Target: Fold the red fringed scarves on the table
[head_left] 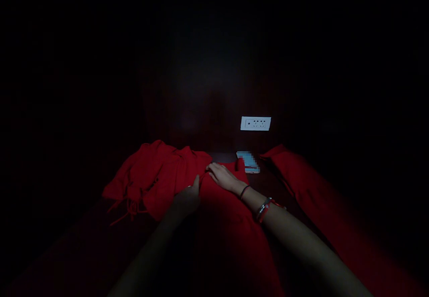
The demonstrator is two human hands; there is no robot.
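Note:
Red cloth (228, 212) lies spread in front of me. My left hand (188, 198) is closed on its upper left edge, thumb on top, with a narrow fold of fabric raised between my two hands. My right hand (221, 176) reaches in from the right, its fingers curled together over the same edge, close to the left thumb. To the left is a bunched red heap of fabric (161, 167) with thin strings (132, 205) hanging off it. Whether the heap and the spread cloth are one piece, I cannot tell.
A phone (248, 163) with a lit, blurred screen lies behind the cloth, partly covered by it. Another long red fabric piece (308, 185) stretches along the right. A white socket plate (255, 123) sits on the dark upright surface behind. Deep darkness hides the surroundings.

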